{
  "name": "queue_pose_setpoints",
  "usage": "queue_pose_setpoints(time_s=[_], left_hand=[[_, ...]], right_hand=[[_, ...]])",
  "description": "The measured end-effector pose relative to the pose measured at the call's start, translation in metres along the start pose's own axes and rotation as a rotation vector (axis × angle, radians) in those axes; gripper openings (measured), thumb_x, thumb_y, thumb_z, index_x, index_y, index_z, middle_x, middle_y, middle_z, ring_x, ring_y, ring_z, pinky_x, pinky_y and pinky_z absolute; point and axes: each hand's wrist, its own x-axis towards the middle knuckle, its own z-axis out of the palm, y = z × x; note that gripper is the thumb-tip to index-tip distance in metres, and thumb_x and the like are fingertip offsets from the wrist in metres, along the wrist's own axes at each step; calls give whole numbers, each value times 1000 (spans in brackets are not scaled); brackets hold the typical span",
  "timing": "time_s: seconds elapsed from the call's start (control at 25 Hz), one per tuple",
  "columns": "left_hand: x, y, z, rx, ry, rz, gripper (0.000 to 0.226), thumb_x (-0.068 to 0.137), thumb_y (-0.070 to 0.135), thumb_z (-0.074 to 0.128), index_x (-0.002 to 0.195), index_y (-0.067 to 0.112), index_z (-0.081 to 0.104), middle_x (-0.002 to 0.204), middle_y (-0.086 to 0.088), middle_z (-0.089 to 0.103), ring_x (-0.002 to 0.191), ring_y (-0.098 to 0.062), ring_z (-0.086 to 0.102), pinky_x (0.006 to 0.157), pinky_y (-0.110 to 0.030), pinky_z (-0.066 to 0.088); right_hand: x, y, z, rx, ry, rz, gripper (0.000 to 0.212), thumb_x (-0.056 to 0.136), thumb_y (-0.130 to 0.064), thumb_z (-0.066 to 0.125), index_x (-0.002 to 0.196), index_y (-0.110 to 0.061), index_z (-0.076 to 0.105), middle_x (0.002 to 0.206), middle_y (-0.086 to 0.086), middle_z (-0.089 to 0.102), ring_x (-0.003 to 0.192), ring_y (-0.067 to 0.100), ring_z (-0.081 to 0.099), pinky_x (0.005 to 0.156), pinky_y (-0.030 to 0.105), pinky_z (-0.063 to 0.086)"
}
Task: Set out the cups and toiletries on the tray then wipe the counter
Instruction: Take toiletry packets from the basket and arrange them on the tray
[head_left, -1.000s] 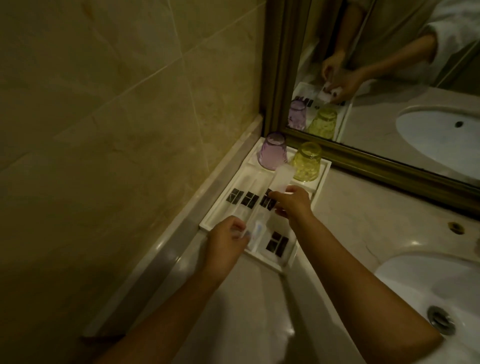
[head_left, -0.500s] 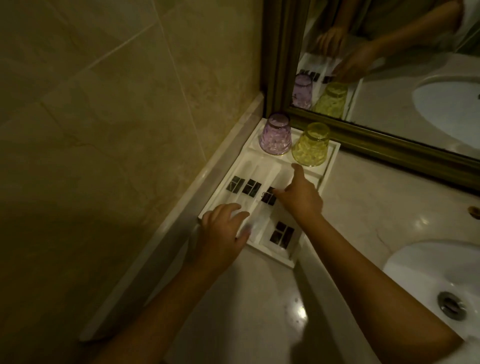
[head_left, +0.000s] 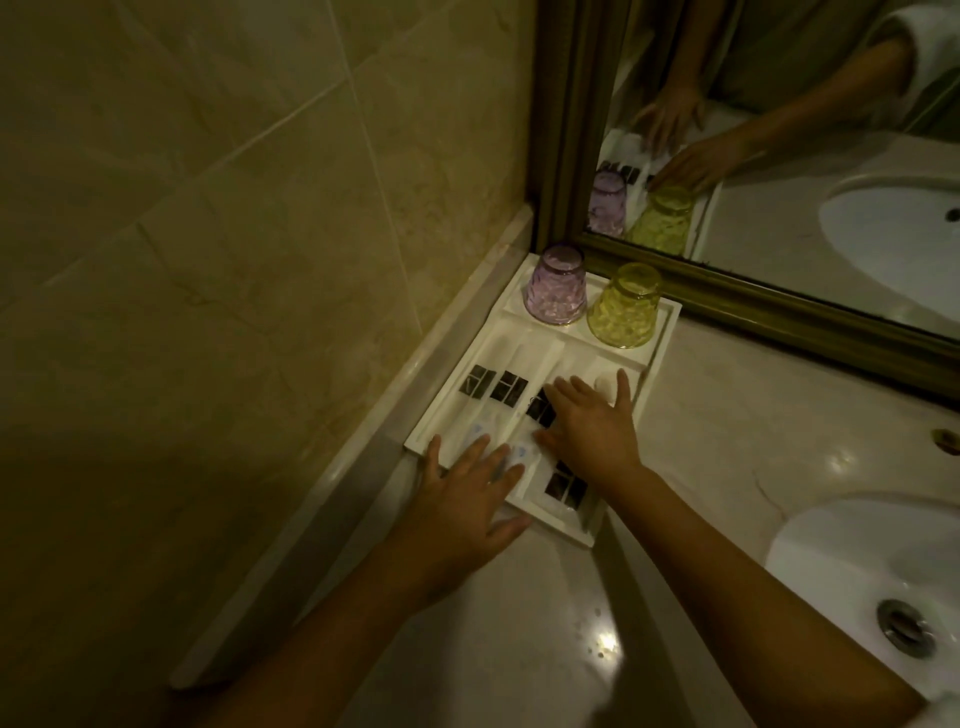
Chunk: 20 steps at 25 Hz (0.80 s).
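Both cups stand upturned at the tray's far end; left hand and right hand, fingers spread flat, press packets. Wiping remains.

The tray sits in the surface's far left corner (wall left, mirror behind). Two upturned cups stand side by side in its back compartment; sachets lie in front, the sink right.

Dim, yellowish light, small glare spots on the counter, heavy shadow at left, wide-angle bending at edges.
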Motion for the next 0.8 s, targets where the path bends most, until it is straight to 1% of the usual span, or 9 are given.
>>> queue_pose_setpoints(time_s=[0.08, 0.16, 0.24, 0.36, 0.44, 0.56, 0.68, 0.8], left_hand=[[-1, 0, 1, 0, -6, -9, 69, 83, 68, 3, 144, 37, 9, 159, 6, 5, 144, -12, -10, 107, -50, -21], [-3, -2, -1, -3, 28, -27, 67, 82, 70, 4, 143, 42, 1, 158, 6, -6, 143, -15, -16, 107, -52, -19], [-4, -6, -3, -7, 27, -71, 67, 79, 73, 4, 140, 47, -9, 155, 7, -17, 142, -18, -19, 106, -56, -18], [-6, -10, -3, -20, -50, -113, 69, 76, 75, 3, 138, 49, -14, 156, 7, -15, 144, -22, -10, 107, -59, -14], [-6, -12, -3, -4, -66, -117, 69, 76, 76, 2, 138, 50, -13, 157, 7, -12, 144, -25, -7, 108, -61, -11], [-3, -16, -2, 35, -83, -98, 69, 76, 77, 5, 137, 51, -15, 158, 7, -10, 145, -27, -5, 107, -63, -9], [2, -19, -4, 74, -148, -83, 69, 79, 76, 10, 137, 50, -16, 158, 6, -11, 145, -28, -6, 107, -64, -9], [4, -18, -8, 82, -189, -69, 70, 81, 74, 16, 139, 49, -14, 158, 5, -13, 145, -29, -6, 108, -64, -8]], right_hand=[[3, -1, 4, 11, -14, -25, 62, 87, -48, 48, 140, -20, 32, 150, 2, 35, 140, 18, 26, 111, 56, -9], [4, -2, 6, 23, -17, -52, 62, 89, -47, 45, 142, -20, 27, 152, 2, 30, 141, 18, 24, 111, 56, -9], [6, -3, 7, 37, -15, -67, 62, 90, -47, 43, 143, -20, 26, 153, 3, 28, 141, 18, 22, 110, 57, -10], [9, -6, 6, 37, -33, -77, 62, 91, -47, 42, 144, -19, 23, 154, 3, 25, 142, 19, 20, 110, 57, -12], [9, -6, 6, 35, -41, -63, 63, 91, -48, 40, 144, -19, 22, 154, 3, 25, 142, 19, 19, 109, 58, -12], [6, -4, 7, 24, -27, -39, 64, 90, -50, 40, 144, -20, 22, 154, 2, 26, 142, 19, 21, 109, 61, -10], [6, -4, 7, 41, -40, -41, 64, 90, -50, 41, 144, -20, 22, 154, 3, 26, 142, 20, 21, 109, 61, -9], [7, -3, 1, 119, -30, -47, 62, 89, -45, 48, 142, -21, 27, 152, 6, 30, 140, 22, 24, 110, 60, -6]])
